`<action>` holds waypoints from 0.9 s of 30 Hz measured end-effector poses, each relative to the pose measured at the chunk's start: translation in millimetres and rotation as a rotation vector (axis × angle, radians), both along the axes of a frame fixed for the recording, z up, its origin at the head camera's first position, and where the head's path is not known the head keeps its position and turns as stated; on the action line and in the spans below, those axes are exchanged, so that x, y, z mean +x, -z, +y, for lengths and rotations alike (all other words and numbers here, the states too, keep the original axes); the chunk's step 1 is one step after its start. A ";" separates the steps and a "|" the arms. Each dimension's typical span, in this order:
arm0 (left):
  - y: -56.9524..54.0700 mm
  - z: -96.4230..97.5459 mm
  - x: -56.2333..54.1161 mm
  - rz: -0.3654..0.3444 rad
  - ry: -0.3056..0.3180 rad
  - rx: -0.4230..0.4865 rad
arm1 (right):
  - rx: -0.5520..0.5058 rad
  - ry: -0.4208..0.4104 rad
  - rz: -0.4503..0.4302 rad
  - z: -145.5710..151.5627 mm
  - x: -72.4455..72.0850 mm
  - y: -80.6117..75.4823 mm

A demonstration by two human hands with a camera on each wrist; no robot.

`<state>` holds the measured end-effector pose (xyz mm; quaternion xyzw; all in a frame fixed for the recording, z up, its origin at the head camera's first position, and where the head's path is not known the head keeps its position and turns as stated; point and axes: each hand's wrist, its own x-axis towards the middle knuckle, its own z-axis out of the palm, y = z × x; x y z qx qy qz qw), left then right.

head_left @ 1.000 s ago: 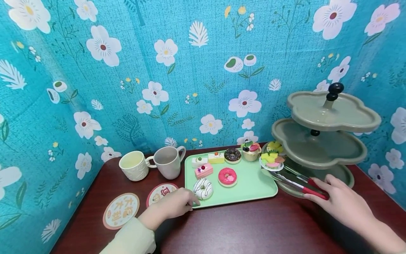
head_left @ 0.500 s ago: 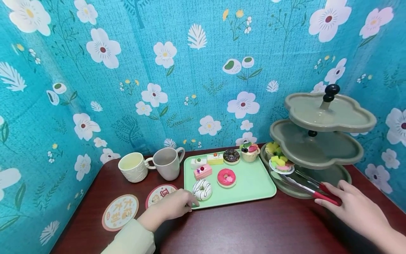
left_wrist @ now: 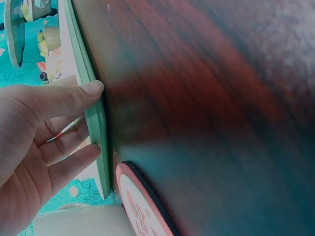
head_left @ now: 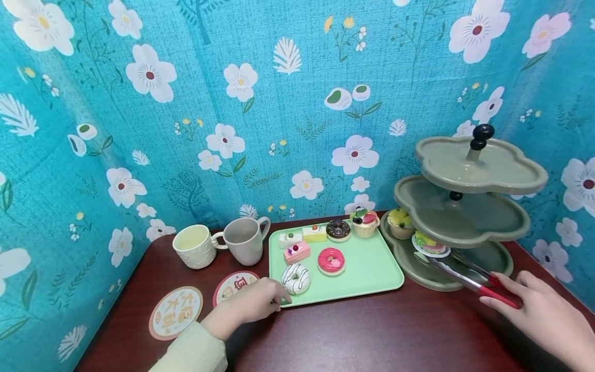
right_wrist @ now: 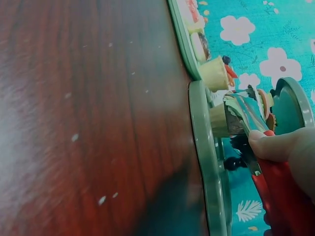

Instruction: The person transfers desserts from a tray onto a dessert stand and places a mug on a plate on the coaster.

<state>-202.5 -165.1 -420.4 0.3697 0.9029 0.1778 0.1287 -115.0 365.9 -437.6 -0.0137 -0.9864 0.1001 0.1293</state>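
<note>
My right hand (head_left: 541,305) holds red-handled tongs (head_left: 502,296), their tips pointing left. Between the tips is a toy fruit tart (head_left: 436,248) in a white cup, close over the bottom tier (head_left: 429,276) of the grey-green three-tier stand (head_left: 488,163). A yellow-topped toy cupcake (head_left: 401,225) sits on that tier, left of the tart. My left hand (head_left: 260,299) pinches the front left corner of the mint-green tray (head_left: 367,266); its thumb lies across the rim in the left wrist view. On the tray are a white donut (head_left: 296,279), a pink donut (head_left: 331,261) and several other toy cakes.
Left of the tray stand a cream mug (head_left: 195,247) and a grey mug (head_left: 244,240). Two round coasters lie in front, a nearer one (head_left: 176,313) and one partly behind my left hand (head_left: 232,287). A flowered blue cloth (head_left: 279,103) closes off the back and sides.
The tongs and the fruit tart have moved right, from over the tray's edge to over the stand's bottom tier, uncovering the yellow-topped cupcake. My left hand has stayed at the tray corner.
</note>
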 end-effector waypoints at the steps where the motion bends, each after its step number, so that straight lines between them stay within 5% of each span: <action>1: 0.3 0.0 0.0 0.005 0.003 -0.001 | -0.001 0.007 0.013 0.8 1.2 1.3; 27: -1.8 1.1 1.9 -0.001 0.004 0.007 | -0.099 0.125 0.255 42.7 18.8 18.8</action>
